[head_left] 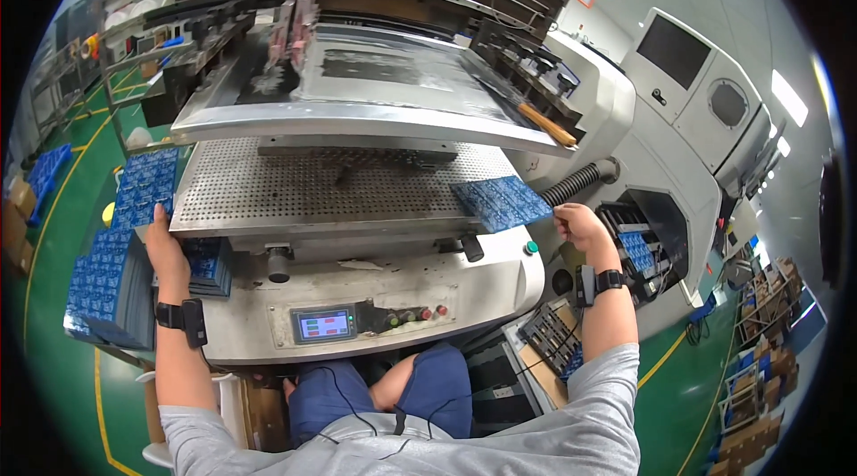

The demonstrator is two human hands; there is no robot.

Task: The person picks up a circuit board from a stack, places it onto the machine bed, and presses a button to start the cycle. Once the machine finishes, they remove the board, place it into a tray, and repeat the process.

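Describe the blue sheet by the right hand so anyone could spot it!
Find the big metal plate full of little holes. At its right end, a blue sheet sticks out past the edge. Unlike the stacked blue sheets at the left, it's a single one, held by the right hand.

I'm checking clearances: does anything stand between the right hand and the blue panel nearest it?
Nothing visible: the right hand pinches the blue panel by its right corner; its other end lies over the perforated table.
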